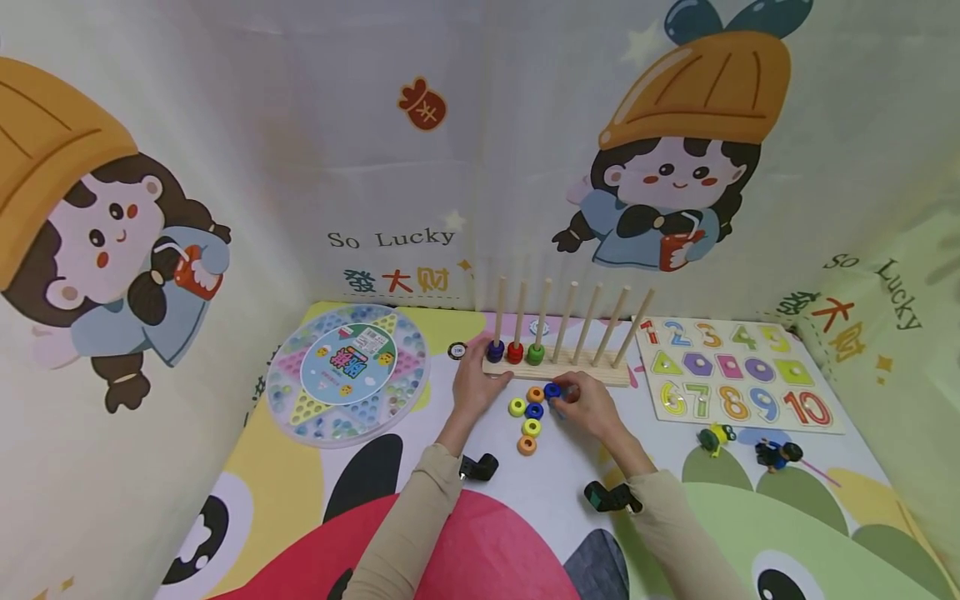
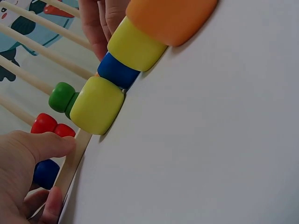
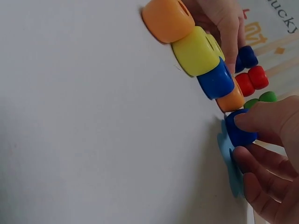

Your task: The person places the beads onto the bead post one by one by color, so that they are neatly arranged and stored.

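Note:
My left hand (image 1: 475,385) grips the left end of a wooden peg rack (image 1: 585,372), its thumb on the front edge in the left wrist view. Several upright pegs rise from the base. Dark blue beads (image 1: 495,352), red beads (image 1: 515,353) and green beads (image 1: 536,355) sit on the three leftmost pegs; the other pegs are bare. My right hand (image 1: 592,410) pinches a loose blue bead (image 3: 239,133) between thumb and finger, low by the table in front of the rack. Beside it lie an orange bead (image 1: 536,395), another blue bead (image 1: 534,411), two yellow beads (image 1: 532,427) and a second orange bead (image 1: 527,446).
On the left lies a round game board (image 1: 408,392) with a star pattern. A number-and-shape puzzle board (image 1: 750,423) lies at the right, with a small green-and-yellow figure (image 1: 714,437) and a dark blue figure (image 1: 777,454) before it. A black chip (image 1: 457,351) lies left of the rack.

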`<action>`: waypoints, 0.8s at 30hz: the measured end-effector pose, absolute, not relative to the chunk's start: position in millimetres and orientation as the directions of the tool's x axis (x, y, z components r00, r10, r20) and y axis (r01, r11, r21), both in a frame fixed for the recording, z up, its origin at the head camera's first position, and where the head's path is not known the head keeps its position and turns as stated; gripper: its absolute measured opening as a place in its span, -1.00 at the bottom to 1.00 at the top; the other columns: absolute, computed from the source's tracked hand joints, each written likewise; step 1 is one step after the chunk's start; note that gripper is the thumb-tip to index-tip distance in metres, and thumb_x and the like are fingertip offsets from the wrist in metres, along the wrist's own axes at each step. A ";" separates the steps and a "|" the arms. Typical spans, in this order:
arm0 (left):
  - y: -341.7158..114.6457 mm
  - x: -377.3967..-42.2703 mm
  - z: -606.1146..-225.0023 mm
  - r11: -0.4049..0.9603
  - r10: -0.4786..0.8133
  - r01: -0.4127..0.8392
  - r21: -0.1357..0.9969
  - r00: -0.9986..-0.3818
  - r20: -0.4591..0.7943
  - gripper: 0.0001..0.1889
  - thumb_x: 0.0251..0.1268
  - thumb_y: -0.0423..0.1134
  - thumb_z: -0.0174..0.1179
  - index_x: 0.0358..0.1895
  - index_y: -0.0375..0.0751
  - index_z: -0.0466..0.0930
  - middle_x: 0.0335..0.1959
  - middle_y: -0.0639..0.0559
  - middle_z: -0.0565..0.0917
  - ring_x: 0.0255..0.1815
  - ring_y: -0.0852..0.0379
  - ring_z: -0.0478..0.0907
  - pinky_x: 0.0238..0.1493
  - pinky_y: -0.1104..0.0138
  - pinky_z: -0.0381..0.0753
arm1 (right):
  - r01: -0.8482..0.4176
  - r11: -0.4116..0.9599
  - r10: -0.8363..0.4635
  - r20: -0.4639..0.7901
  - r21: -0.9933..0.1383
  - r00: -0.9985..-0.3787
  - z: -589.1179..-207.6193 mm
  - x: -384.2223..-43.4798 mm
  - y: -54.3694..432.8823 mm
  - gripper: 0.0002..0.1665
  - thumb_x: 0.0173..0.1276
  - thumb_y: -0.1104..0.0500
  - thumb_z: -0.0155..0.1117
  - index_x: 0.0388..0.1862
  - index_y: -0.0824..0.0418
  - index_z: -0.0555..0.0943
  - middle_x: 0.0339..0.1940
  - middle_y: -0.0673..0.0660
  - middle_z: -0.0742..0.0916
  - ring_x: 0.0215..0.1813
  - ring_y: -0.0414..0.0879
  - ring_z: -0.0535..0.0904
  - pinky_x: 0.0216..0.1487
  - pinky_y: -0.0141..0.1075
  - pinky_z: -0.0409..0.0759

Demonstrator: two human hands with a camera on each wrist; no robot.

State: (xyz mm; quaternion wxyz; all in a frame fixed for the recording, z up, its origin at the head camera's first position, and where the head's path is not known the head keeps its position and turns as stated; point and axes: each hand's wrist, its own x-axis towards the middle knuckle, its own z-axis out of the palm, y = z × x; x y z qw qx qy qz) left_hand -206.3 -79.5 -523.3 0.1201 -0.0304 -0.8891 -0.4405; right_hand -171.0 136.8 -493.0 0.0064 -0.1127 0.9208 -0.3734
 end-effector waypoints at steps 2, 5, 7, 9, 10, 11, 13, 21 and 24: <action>-79.2 -206.2 -523.3 0.609 -0.051 0.162 0.777 -0.969 0.243 -0.28 0.01 -0.20 0.51 0.31 -0.22 0.46 0.36 -0.14 0.42 0.34 -0.12 0.39 0.28 0.02 0.43 | -0.199 0.688 -0.209 0.071 -0.698 -0.975 -493.4 -170.7 137.1 -0.63 0.16 0.30 0.47 -0.03 0.34 0.67 -0.19 0.20 0.71 -0.34 -0.06 0.57 -0.38 -0.30 0.53; -79.1 -206.1 -523.4 0.611 -0.051 0.161 0.775 -0.969 0.242 -0.28 0.01 -0.19 0.51 0.30 -0.23 0.46 0.33 -0.15 0.44 0.33 -0.12 0.40 0.28 0.02 0.44 | -0.198 0.676 -0.203 0.079 -0.709 -0.976 -492.9 -170.3 138.3 -0.64 0.17 0.28 0.46 -0.03 0.32 0.68 -0.16 0.20 0.71 -0.33 -0.06 0.60 -0.36 -0.30 0.55; -79.0 -206.6 -523.4 0.612 -0.051 0.160 0.774 -0.969 0.241 -0.28 0.01 -0.19 0.51 0.30 -0.24 0.46 0.32 -0.16 0.45 0.32 -0.13 0.41 0.28 0.02 0.44 | -0.210 0.663 -0.198 0.102 -0.719 -0.975 -490.9 -169.8 139.4 -0.63 0.17 0.28 0.46 -0.03 0.33 0.67 -0.14 0.22 0.72 -0.32 -0.04 0.63 -0.36 -0.31 0.57; -79.3 -206.6 -523.5 0.614 -0.053 0.157 0.773 -0.970 0.238 -0.28 0.02 -0.19 0.51 0.30 -0.24 0.45 0.30 -0.16 0.46 0.31 -0.13 0.42 0.27 0.01 0.45 | -0.230 0.645 -0.194 0.134 -0.728 -0.972 -487.6 -169.6 140.7 -0.63 0.18 0.28 0.46 -0.02 0.35 0.67 -0.12 0.24 0.73 -0.31 -0.02 0.65 -0.36 -0.33 0.59; -79.3 -206.8 -523.4 0.614 -0.053 0.157 0.774 -0.970 0.239 -0.28 0.02 -0.19 0.50 0.30 -0.25 0.45 0.30 -0.16 0.46 0.31 -0.13 0.42 0.27 0.01 0.45 | -0.243 0.638 -0.194 0.153 -0.731 -0.969 -485.5 -169.8 141.5 -0.63 0.18 0.29 0.45 -0.02 0.36 0.66 -0.11 0.25 0.73 -0.31 -0.01 0.66 -0.37 -0.34 0.59; -79.2 -207.1 -523.3 0.613 -0.053 0.158 0.774 -0.969 0.240 -0.28 0.02 -0.19 0.51 0.30 -0.25 0.45 0.29 -0.16 0.47 0.30 -0.13 0.43 0.27 0.01 0.45 | -0.259 0.630 -0.195 0.174 -0.732 -0.965 -483.2 -170.3 142.2 -0.63 0.19 0.29 0.45 -0.02 0.36 0.66 -0.11 0.26 0.73 -0.31 0.00 0.66 -0.38 -0.35 0.60; -79.3 -207.8 -523.3 0.611 -0.052 0.158 0.776 -0.970 0.238 -0.28 0.02 -0.19 0.50 0.31 -0.24 0.45 0.30 -0.15 0.46 0.31 -0.12 0.42 0.27 0.02 0.44 | -0.283 0.617 -0.194 0.206 -0.734 -0.959 -476.7 -171.1 143.4 -0.63 0.19 0.30 0.45 -0.01 0.37 0.66 -0.11 0.28 0.73 -0.32 0.01 0.67 -0.39 -0.37 0.61; -79.5 -207.0 -522.8 0.616 -0.053 0.140 0.775 -0.974 0.219 -0.27 0.03 -0.17 0.50 0.32 -0.22 0.44 0.28 -0.16 0.48 0.30 -0.12 0.43 0.27 0.02 0.44 | -0.342 0.598 -0.186 0.289 -0.725 -0.939 -440.1 -175.4 149.2 -0.61 0.23 0.29 0.43 0.03 0.38 0.64 -0.10 0.31 0.71 -0.32 0.06 0.68 -0.40 -0.37 0.61; -80.3 -205.8 -523.3 0.617 -0.055 0.137 0.775 -0.975 0.216 -0.26 0.03 -0.16 0.50 0.33 -0.22 0.43 0.29 -0.17 0.47 0.30 -0.13 0.43 0.27 0.01 0.44 | -0.365 0.595 -0.170 0.331 -0.717 -0.928 -428.0 -177.2 150.0 -0.62 0.22 0.29 0.43 0.02 0.37 0.65 -0.13 0.30 0.72 -0.35 0.06 0.67 -0.42 -0.39 0.60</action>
